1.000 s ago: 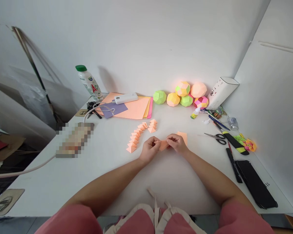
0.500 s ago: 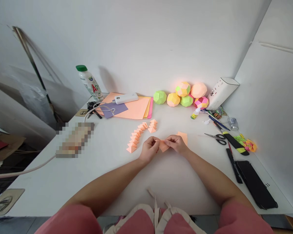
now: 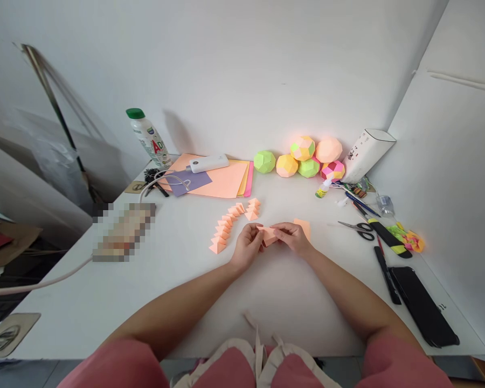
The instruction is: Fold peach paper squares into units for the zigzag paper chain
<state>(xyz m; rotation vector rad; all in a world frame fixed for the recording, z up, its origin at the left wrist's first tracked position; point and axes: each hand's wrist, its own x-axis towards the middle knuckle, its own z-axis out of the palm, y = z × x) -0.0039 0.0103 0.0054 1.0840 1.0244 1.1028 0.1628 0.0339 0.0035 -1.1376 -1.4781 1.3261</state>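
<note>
A small peach piece of paper [image 3: 269, 236], partly folded, is held between both hands just above the table. My left hand [image 3: 248, 243] pinches its left side with thumb and fingers. On the opposite side, my right hand [image 3: 293, 237] grips the paper the same way; some fingertips are hidden behind it. Beyond my left hand lies a curved row of folded peach paper pieces [image 3: 223, 228], with a shorter row of folded pieces [image 3: 253, 209] beside it. Flat peach paper [image 3: 302, 226] lies partly behind my right hand.
Scissors [image 3: 358, 228], a yellow-black utility knife [image 3: 390, 238] and a black phone-like slab [image 3: 425, 306] lie to the right. Paper balls [image 3: 308, 166] and a glue bottle [image 3: 324, 187] stand at the back. Coloured sheets [image 3: 222, 180] and a white bottle [image 3: 150, 141] are back left.
The peach paper has been turned between my fingers: its lower corner pointed down before, and now a folded band faces me. Both hands stay in nearly the same place.
</note>
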